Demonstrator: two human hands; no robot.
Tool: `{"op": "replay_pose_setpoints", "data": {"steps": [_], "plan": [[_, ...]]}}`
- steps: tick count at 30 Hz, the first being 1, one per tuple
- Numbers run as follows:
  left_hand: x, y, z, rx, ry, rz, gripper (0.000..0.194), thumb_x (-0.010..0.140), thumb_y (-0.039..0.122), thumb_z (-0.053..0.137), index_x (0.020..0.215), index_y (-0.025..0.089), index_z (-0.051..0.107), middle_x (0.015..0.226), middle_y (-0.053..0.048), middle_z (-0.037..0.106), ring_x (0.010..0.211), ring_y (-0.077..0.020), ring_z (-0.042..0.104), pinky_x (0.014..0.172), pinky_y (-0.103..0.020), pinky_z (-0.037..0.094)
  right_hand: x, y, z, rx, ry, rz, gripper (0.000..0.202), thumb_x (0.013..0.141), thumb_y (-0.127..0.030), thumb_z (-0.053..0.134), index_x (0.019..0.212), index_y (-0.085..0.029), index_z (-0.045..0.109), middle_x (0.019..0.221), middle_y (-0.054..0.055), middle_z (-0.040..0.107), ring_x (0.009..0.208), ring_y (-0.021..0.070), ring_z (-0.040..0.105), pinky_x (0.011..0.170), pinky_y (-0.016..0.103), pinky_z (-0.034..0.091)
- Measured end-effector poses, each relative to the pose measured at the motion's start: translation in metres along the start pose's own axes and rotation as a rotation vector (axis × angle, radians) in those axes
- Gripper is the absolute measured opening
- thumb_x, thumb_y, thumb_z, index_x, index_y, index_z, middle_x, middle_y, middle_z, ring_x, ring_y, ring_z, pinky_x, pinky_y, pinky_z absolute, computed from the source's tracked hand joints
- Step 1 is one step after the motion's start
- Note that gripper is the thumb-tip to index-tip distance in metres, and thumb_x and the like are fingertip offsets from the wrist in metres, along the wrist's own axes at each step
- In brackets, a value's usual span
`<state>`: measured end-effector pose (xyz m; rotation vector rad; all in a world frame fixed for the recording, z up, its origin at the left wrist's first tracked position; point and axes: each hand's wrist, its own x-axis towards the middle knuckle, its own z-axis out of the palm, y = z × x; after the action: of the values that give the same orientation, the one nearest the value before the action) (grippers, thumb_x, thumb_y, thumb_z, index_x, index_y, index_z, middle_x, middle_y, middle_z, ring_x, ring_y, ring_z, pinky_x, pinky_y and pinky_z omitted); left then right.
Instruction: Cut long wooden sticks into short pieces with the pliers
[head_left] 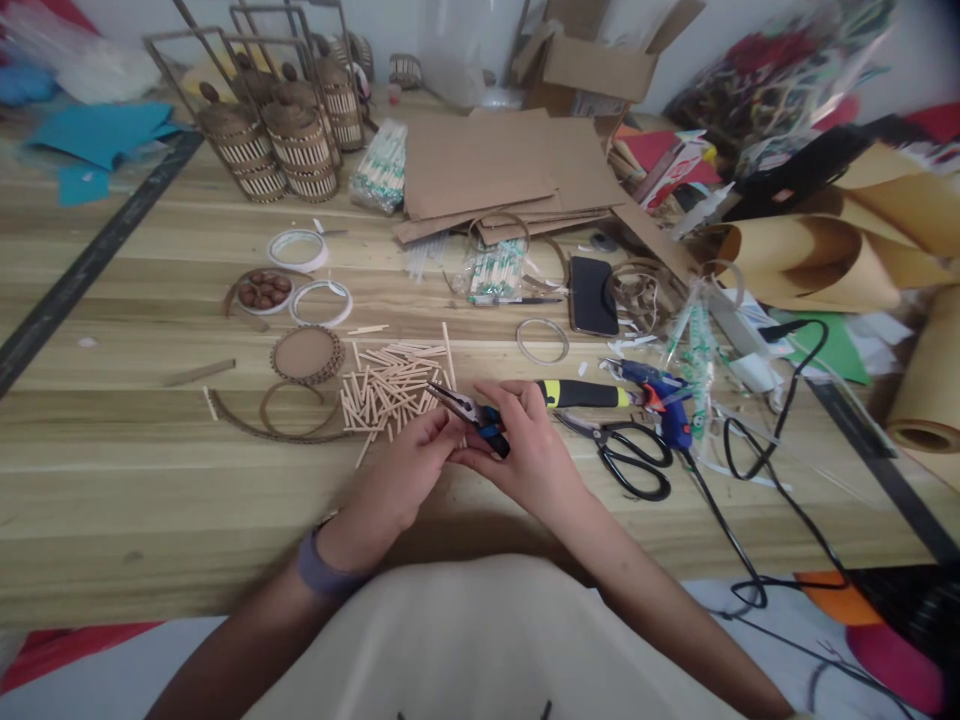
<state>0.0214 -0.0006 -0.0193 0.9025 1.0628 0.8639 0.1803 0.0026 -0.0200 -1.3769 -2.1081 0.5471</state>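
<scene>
My right hand (pixel 529 440) is closed around a pair of needle-nose pliers (pixel 459 402), their jaws pointing up and to the left. Close beside it, my left hand (pixel 412 460) has its fingers pinched together near the plier handles; whatever lies between them is too small or hidden to name. Just beyond both hands is a loose pile of short wooden sticks (pixel 394 388). To the left of the pile sits a round cardboard disc with an edging (pixel 307 355). A curved strip (pixel 270 434) and a thin brown ring (pixel 262 410) lie in front of the disc.
On the right are black-handled scissors (pixel 634 460), a blue glue gun (pixel 671 405) with a trailing cord, a yellow-black handled tool (pixel 585 394) and a phone (pixel 594 295). Behind stand woven lantern-like pieces (pixel 300 140), stacked cardboard (pixel 480 165), tape rolls (pixel 298 250) and rolled brown paper (pixel 810 260).
</scene>
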Motion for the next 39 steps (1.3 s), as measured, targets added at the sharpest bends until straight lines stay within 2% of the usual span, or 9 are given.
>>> {"op": "replay_pose_setpoints", "data": {"steps": [5, 10, 13, 15, 20, 23, 28, 34, 39], "plan": [[-0.001, 0.002, 0.001, 0.001, -0.002, -0.015, 0.016, 0.085, 0.033, 0.059, 0.083, 0.018, 0.065, 0.089, -0.003, 0.073, 0.089, -0.0201, 0.068, 0.083, -0.032, 0.052, 0.0, -0.003, 0.002, 0.005, 0.012, 0.029, 0.063, 0.075, -0.028, 0.082, 0.129, -0.022, 0.053, 0.115, 0.013, 0.055, 0.114, 0.0304, 0.058, 0.096, 0.048, 0.053], [-0.002, 0.002, -0.009, 0.018, 0.014, -0.022, 0.024, 0.087, 0.041, 0.06, 0.085, 0.018, 0.067, 0.087, -0.005, 0.075, 0.086, -0.0212, 0.069, 0.081, -0.034, 0.052, 0.003, -0.009, -0.016, 0.136, -0.132, 0.152, 0.044, 0.073, -0.031, 0.081, 0.111, -0.022, 0.062, 0.104, 0.008, 0.061, 0.104, 0.0274, 0.059, 0.088, 0.042, 0.052], [-0.003, 0.003, -0.017, 0.062, 0.125, 0.021, 0.027, 0.088, 0.043, 0.06, 0.086, 0.017, 0.069, 0.093, -0.008, 0.076, 0.092, -0.0218, 0.067, 0.085, -0.034, 0.05, 0.002, -0.01, -0.031, 0.471, -0.344, 0.402, 0.026, 0.078, -0.04, 0.073, 0.092, -0.02, 0.064, 0.077, 0.0, 0.059, 0.074, 0.0186, 0.058, 0.064, 0.03, 0.047], [-0.003, 0.004, -0.018, 0.038, 0.134, 0.05, 0.023, 0.089, 0.039, 0.06, 0.085, 0.017, 0.068, 0.102, -0.009, 0.075, 0.1, -0.0217, 0.065, 0.089, -0.034, 0.048, 0.001, -0.009, -0.034, 0.814, -0.474, 0.59, 0.029, 0.077, -0.045, 0.072, 0.084, -0.019, 0.062, 0.066, -0.002, 0.055, 0.061, 0.0143, 0.052, 0.054, 0.026, 0.04], [-0.007, 0.004, -0.009, -0.134, -0.056, -0.002, 0.022, 0.09, 0.039, 0.061, 0.083, 0.018, 0.064, 0.106, -0.007, 0.072, 0.086, -0.0184, 0.065, 0.075, -0.031, 0.052, -0.004, -0.01, -0.021, 1.416, -0.591, 0.885, 0.029, 0.066, -0.033, 0.081, 0.081, -0.016, 0.062, 0.069, -0.003, 0.058, 0.061, 0.0116, 0.057, 0.059, 0.024, 0.047], [-0.009, 0.004, -0.003, -0.123, -0.011, -0.026, 0.024, 0.087, 0.041, 0.064, 0.084, 0.017, 0.064, 0.101, -0.006, 0.071, 0.07, -0.0133, 0.061, 0.063, -0.027, 0.052, -0.007, -0.012, -0.014, 1.525, -0.632, 0.909, 0.022, 0.072, -0.03, 0.075, 0.085, -0.015, 0.066, 0.075, 0.0, 0.063, 0.066, 0.0123, 0.061, 0.063, 0.025, 0.051], [-0.008, 0.007, -0.002, -0.147, 0.018, -0.064, 0.032, 0.084, 0.05, 0.063, 0.087, 0.019, 0.061, 0.091, -0.003, 0.069, 0.052, -0.0115, 0.053, 0.044, -0.026, 0.046, -0.012, -0.012, -0.016, 1.512, -0.622, 0.868, 0.026, 0.068, -0.023, 0.071, 0.093, -0.019, 0.064, 0.084, 0.002, 0.066, 0.073, 0.0167, 0.065, 0.063, 0.028, 0.053], [-0.009, 0.013, -0.012, 0.048, 0.081, 0.065, 0.024, 0.086, 0.042, 0.063, 0.081, 0.018, 0.066, 0.1, -0.006, 0.075, 0.099, -0.0214, 0.065, 0.089, -0.032, 0.049, -0.013, -0.006, -0.03, 1.207, -0.55, 0.806, 0.035, 0.065, -0.025, 0.072, 0.099, -0.018, 0.064, 0.091, 0.003, 0.063, 0.078, 0.0164, 0.061, 0.064, 0.027, 0.047], [-0.015, 0.024, -0.021, 0.272, 0.079, 0.01, 0.028, 0.089, 0.045, 0.06, 0.079, 0.019, 0.064, 0.098, -0.006, 0.078, 0.099, -0.0231, 0.067, 0.087, -0.032, 0.048, -0.014, 0.007, -0.055, 0.813, -0.568, 0.64, 0.032, 0.07, -0.03, 0.069, 0.1, -0.019, 0.064, 0.098, 0.004, 0.062, 0.089, 0.0191, 0.056, 0.076, 0.031, 0.043]]}}
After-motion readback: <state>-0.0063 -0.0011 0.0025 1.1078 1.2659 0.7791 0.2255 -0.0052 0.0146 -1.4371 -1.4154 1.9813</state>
